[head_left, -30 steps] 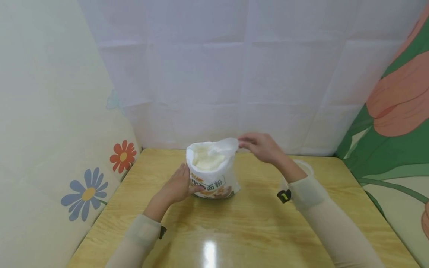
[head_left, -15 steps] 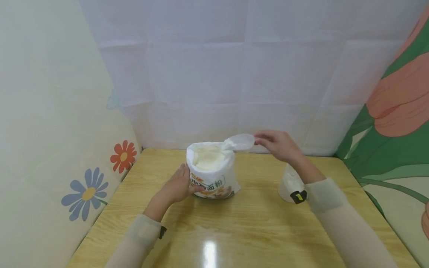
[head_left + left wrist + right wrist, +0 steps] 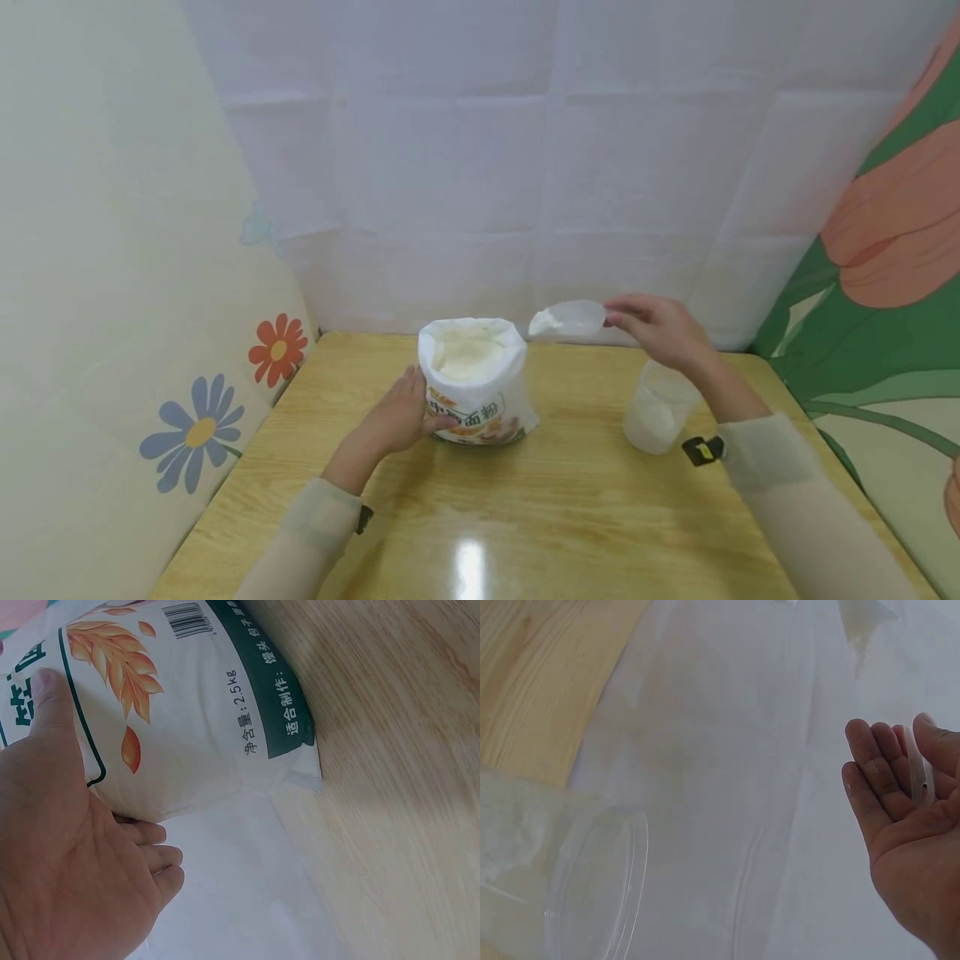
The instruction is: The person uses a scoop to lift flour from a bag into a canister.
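A white flour bag (image 3: 487,429) stands on the table with its top rolled open and pale flour (image 3: 468,354) showing inside. My left hand (image 3: 395,414) holds it at its left side, thumb lying across the printed front; the left wrist view shows the other fingers bent against the side of the bag (image 3: 195,742). Between thumb and fingers, my right hand (image 3: 660,332) pinches the handle of a clear scoop (image 3: 581,317). Some flour lies at the scoop's tip, to the right of the bag's mouth. Only the handle (image 3: 917,772) shows in the right wrist view.
To the right of the bag stands a clear plastic cup (image 3: 658,417), partly filled with flour, below my right forearm. A white cloth (image 3: 450,208) hangs behind the wooden table (image 3: 525,517). Flower-printed panels (image 3: 198,275) flank both sides.
My right hand has drawn the scoop from over the bag's mouth rightward, clear of the bag. More of the cup has come into sight. The left hand and bag keep their place.
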Demonstrator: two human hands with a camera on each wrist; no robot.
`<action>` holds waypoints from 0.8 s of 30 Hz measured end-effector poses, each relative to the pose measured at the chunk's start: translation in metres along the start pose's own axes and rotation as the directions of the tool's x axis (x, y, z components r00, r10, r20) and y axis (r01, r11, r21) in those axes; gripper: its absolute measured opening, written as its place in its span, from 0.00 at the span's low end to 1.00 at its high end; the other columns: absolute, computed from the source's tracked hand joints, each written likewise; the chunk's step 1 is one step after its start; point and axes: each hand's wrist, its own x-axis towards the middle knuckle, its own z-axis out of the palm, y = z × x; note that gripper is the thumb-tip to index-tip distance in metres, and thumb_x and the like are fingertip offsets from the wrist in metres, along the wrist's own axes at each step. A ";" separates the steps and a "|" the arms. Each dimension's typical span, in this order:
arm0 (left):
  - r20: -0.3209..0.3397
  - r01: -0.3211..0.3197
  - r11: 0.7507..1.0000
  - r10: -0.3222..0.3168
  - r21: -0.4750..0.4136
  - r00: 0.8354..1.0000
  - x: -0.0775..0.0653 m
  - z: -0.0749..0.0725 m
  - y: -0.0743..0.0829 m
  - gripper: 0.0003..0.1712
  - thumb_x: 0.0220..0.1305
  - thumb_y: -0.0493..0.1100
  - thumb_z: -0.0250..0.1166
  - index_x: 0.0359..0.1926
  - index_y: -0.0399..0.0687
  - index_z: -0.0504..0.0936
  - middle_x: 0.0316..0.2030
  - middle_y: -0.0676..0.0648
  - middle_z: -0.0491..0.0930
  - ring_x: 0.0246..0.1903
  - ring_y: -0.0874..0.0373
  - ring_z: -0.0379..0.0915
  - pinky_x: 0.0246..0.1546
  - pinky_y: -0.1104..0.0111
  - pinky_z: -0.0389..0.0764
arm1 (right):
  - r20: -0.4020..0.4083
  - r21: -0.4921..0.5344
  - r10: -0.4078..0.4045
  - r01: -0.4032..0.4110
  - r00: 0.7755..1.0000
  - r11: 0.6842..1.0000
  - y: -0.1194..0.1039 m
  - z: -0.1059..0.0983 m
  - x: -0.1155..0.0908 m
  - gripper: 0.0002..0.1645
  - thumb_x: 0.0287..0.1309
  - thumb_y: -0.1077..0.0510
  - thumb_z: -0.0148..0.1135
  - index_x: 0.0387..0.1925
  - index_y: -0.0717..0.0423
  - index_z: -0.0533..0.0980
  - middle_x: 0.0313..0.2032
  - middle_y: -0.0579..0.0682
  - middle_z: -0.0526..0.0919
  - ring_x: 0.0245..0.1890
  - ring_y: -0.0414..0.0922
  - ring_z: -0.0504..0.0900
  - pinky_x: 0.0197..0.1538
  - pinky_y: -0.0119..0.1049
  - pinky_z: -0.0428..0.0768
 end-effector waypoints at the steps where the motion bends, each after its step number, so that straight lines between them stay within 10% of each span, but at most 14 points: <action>1: -0.001 -0.001 1.000 0.001 -0.004 1.000 0.000 0.000 0.000 0.68 0.62 0.71 0.62 0.78 0.33 0.35 0.78 0.32 0.42 0.77 0.35 0.34 0.78 0.46 0.43 | -0.003 -0.001 0.001 -0.001 1.000 1.000 0.001 -0.001 -0.002 0.23 0.77 0.49 0.53 0.60 0.61 0.78 0.51 0.59 0.86 0.54 0.59 0.83 0.59 0.60 0.79; 24: -0.002 -0.024 1.000 0.024 0.013 1.000 0.001 0.001 -0.002 0.66 0.63 0.70 0.62 0.79 0.35 0.35 0.78 0.32 0.43 0.78 0.35 0.38 0.78 0.46 0.44 | -0.034 -0.020 0.102 -0.103 0.994 0.995 0.025 -0.030 -0.039 0.29 0.77 0.44 0.51 0.64 0.61 0.74 0.55 0.65 0.82 0.57 0.65 0.78 0.58 0.67 0.76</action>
